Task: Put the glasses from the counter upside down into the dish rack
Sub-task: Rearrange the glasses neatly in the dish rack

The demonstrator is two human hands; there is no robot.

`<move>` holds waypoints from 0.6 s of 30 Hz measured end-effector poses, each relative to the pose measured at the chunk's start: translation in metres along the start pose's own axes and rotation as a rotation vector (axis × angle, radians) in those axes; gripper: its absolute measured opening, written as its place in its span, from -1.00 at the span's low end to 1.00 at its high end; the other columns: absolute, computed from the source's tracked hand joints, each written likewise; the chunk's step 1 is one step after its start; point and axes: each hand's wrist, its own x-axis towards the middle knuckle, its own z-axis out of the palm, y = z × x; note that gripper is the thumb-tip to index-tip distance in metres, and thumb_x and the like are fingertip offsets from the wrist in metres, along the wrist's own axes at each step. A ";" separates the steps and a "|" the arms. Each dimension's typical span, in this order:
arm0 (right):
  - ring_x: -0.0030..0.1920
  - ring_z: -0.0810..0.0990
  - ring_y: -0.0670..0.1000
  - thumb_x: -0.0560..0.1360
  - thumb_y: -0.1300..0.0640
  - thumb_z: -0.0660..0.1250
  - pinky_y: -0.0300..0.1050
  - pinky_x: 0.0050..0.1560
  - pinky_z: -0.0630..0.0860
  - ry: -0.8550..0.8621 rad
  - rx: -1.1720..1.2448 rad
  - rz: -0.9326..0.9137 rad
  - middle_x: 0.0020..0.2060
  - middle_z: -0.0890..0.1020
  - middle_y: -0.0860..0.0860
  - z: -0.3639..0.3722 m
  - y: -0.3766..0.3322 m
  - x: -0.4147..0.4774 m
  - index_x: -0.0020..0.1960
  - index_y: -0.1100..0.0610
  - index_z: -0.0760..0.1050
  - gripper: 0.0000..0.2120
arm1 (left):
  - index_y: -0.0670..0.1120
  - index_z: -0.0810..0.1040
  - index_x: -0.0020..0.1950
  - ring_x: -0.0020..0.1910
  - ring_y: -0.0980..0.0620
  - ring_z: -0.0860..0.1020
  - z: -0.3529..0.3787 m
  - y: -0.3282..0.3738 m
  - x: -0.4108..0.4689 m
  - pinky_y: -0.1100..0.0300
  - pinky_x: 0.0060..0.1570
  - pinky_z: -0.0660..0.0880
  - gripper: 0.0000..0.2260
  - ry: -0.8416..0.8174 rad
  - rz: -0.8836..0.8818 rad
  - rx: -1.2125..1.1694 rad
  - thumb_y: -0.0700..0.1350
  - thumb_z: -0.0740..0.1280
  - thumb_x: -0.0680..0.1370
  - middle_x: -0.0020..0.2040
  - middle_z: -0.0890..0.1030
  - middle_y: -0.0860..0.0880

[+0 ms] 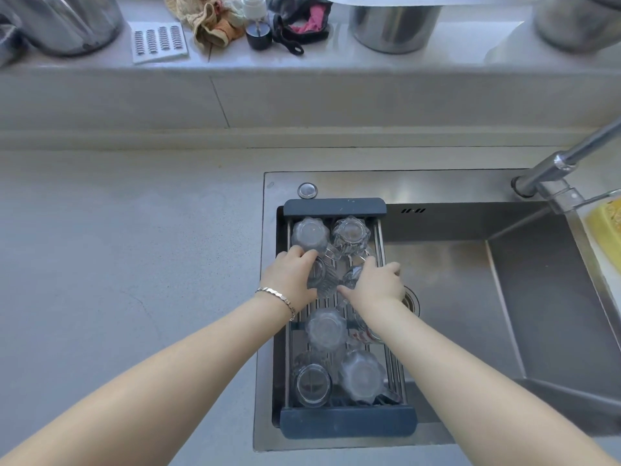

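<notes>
A dark-framed dish rack [334,207] spans the left end of the steel sink. Several clear glasses stand upside down in it: two at the far end [309,234] [351,232], one in the middle [326,327], two at the near end [312,385] [362,375]. My left hand [292,275] grips a clear glass [321,277] in the rack's second row. My right hand [376,282] holds another clear glass [351,275] right beside it. Both glasses are partly hidden by my fingers. No glasses are visible on the grey counter [127,250].
The steel sink basin [470,297] lies right of the rack, with a faucet [564,163] at the far right and a yellow sponge [605,220] beyond it. A ledge behind holds metal pots [393,25], a spray bottle [257,25], cloths and a white grater-like plate [158,42].
</notes>
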 end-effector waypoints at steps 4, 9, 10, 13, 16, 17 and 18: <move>0.07 0.58 0.20 0.43 -0.18 0.34 -0.07 -0.07 0.49 0.015 0.042 -0.073 0.20 0.38 0.17 -0.003 0.005 -0.002 0.31 0.17 0.28 -0.38 | -0.04 0.30 0.41 0.23 -0.09 0.40 0.002 -0.001 -0.005 0.07 0.08 0.49 -0.45 0.014 0.000 0.005 -0.05 0.38 0.46 0.28 0.42 -0.08; 0.11 0.52 0.16 0.35 -0.18 0.41 -0.05 0.02 0.47 0.138 0.107 -0.275 0.20 0.41 0.07 -0.029 0.020 -0.017 0.37 0.06 0.30 -0.32 | -0.04 0.32 0.39 0.25 -0.10 0.37 0.002 -0.004 -0.007 0.07 0.09 0.49 -0.46 0.031 -0.063 -0.012 -0.03 0.39 0.45 0.26 0.41 -0.09; 0.12 0.48 0.15 0.35 -0.15 0.44 -0.05 0.05 0.46 0.164 0.082 -0.345 0.18 0.42 0.06 -0.036 0.023 -0.021 0.37 0.07 0.30 -0.31 | -0.04 0.32 0.38 0.25 -0.10 0.37 0.002 -0.003 -0.006 0.06 0.09 0.49 -0.47 0.033 -0.067 -0.015 -0.03 0.39 0.45 0.26 0.41 -0.09; 0.16 0.42 0.11 0.35 -0.02 0.48 -0.04 0.11 0.45 0.176 -0.024 -0.543 0.22 0.43 0.01 -0.054 0.031 -0.027 0.39 0.08 0.26 -0.30 | -0.04 0.31 0.40 0.25 -0.10 0.36 0.003 0.000 -0.004 0.05 0.09 0.49 -0.47 0.024 -0.058 -0.010 -0.04 0.38 0.46 0.27 0.40 -0.09; 0.22 0.38 0.09 0.38 0.10 0.46 -0.03 0.10 0.47 0.118 -0.191 -0.722 0.30 0.40 -0.02 -0.061 0.030 -0.024 0.42 0.06 0.24 -0.32 | -0.03 0.28 0.42 0.24 -0.11 0.38 0.003 0.001 -0.001 0.04 0.10 0.50 -0.45 0.005 -0.035 -0.005 -0.04 0.38 0.47 0.29 0.37 -0.10; 0.24 0.36 0.09 0.39 0.14 0.45 -0.03 0.10 0.47 0.091 -0.255 -0.762 0.32 0.38 -0.02 -0.061 0.028 -0.022 0.42 0.05 0.23 -0.32 | -0.03 0.27 0.42 0.23 -0.11 0.39 0.004 0.001 0.000 0.04 0.10 0.50 -0.44 0.003 -0.035 -0.012 -0.04 0.38 0.47 0.30 0.37 -0.10; 0.25 0.36 0.09 0.41 0.18 0.43 -0.02 0.11 0.47 0.068 -0.311 -0.787 0.32 0.37 -0.01 -0.059 0.025 -0.019 0.43 0.05 0.22 -0.34 | -0.03 0.27 0.43 0.23 -0.11 0.41 0.004 0.001 0.000 0.03 0.10 0.50 -0.43 0.002 -0.038 -0.020 -0.05 0.38 0.47 0.30 0.37 -0.10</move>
